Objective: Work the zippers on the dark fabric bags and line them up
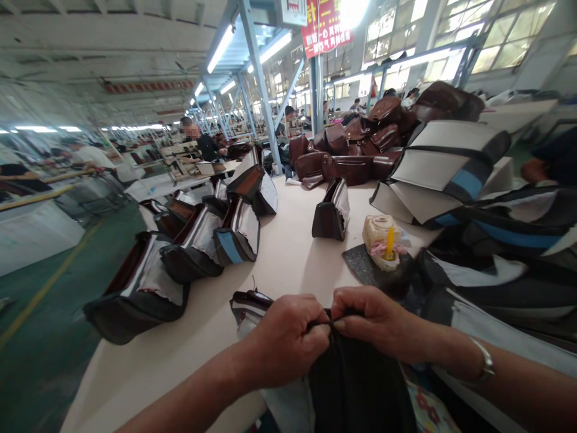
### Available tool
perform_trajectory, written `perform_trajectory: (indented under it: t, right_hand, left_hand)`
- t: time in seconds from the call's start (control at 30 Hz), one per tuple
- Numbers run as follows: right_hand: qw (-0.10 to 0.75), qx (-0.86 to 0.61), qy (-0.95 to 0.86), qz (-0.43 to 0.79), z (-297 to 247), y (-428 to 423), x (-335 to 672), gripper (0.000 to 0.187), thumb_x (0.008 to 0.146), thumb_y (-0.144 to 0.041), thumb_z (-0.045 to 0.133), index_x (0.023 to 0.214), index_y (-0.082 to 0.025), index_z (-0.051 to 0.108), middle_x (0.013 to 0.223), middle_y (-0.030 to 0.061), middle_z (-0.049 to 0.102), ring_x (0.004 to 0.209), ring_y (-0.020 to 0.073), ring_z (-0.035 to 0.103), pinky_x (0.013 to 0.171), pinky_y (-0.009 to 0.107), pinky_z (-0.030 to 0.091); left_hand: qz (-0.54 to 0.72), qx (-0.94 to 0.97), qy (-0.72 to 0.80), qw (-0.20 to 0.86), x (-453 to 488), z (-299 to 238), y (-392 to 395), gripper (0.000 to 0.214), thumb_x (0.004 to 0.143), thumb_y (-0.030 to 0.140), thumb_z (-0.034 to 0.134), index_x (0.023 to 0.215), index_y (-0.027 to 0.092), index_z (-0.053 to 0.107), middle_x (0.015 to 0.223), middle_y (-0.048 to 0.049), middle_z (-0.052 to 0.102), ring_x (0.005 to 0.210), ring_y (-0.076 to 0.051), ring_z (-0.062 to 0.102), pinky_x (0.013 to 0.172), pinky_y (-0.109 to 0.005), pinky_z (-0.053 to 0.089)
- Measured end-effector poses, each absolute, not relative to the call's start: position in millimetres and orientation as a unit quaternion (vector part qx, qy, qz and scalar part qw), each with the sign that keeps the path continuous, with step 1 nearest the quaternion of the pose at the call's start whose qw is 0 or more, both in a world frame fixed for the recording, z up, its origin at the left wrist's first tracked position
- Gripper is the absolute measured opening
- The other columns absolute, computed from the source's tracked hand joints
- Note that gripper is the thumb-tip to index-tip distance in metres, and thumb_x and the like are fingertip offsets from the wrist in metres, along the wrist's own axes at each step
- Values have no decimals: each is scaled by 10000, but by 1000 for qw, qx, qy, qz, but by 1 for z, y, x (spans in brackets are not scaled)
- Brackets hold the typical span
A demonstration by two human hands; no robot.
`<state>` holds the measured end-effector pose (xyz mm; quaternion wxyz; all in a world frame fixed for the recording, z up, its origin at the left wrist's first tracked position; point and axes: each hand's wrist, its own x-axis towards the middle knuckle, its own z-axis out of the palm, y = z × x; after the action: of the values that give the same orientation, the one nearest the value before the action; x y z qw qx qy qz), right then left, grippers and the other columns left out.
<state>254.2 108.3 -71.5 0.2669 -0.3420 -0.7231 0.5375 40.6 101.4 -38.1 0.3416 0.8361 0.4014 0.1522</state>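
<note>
The fingers of my left hand and right hand were pinched, thumbs against curled knuckles, on the edge of a black bag, the two grips nearly meeting. The black bag lay directly below them, in front of me, at the near side of the table. Uneven pull between the grips could have skewed the edge; a slack pinch could have let it slip. The bangle on my right wrist might have snagged. Just beyond, a pot holding a yellow stick stood on a dark slab; a forward swing could have tipped it. Farther out, a small bag stood upright, and the leftmost bag lay at the rim, where a nudge could have dropped it.
</note>
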Motion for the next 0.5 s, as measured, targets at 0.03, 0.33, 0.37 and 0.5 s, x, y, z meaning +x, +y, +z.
perform_trajectory:
  t: [0.03, 0.33, 0.37, 0.5]
  right_hand:
    - [267, -346, -719, 541, -71, 108, 254, 94, 859, -217, 588, 796, -148, 595, 700, -32, 489, 671, 126, 406, 608, 250, 315]
    - [274, -325, -620, 659, -72, 113, 257, 126, 807, -263, 620, 762, -153, 578, 646, -52, 428, 624, 109, 335, 576, 249, 247]
    - [275, -327, -614, 664, -73, 114, 257, 125, 802, -263, 624, 760, -153, 581, 646, -52, 429, 625, 110, 335, 579, 250, 247]
    - [271, -330, -611, 667, -73, 115, 258, 115, 797, -259, 626, 771, -151, 597, 654, -48, 447, 634, 112, 345, 591, 249, 259]
  left_hand:
    - [151, 850, 392, 317, 41, -39, 100, 159, 843, 99, 521, 712, 156, 590, 726, 21, 541, 700, -106, 527, 650, -226, 361]
    - [157, 898, 354, 210, 28, -34, 108, 212, 980, 140, 423, 931, 164, 627, 845, -33, 601, 745, -136, 566, 664, -249, 395]
    - [169, 897, 342, 222, 26, -32, 109, 193, 982, 144, 439, 994, 166, 631, 889, -41, 622, 784, -138, 583, 695, -243, 415]
    - [169, 918, 297, 201, 24, -31, 111, 138, 945, 175, 546, 1032, 143, 649, 940, -62, 648, 804, -147, 608, 711, -249, 440]
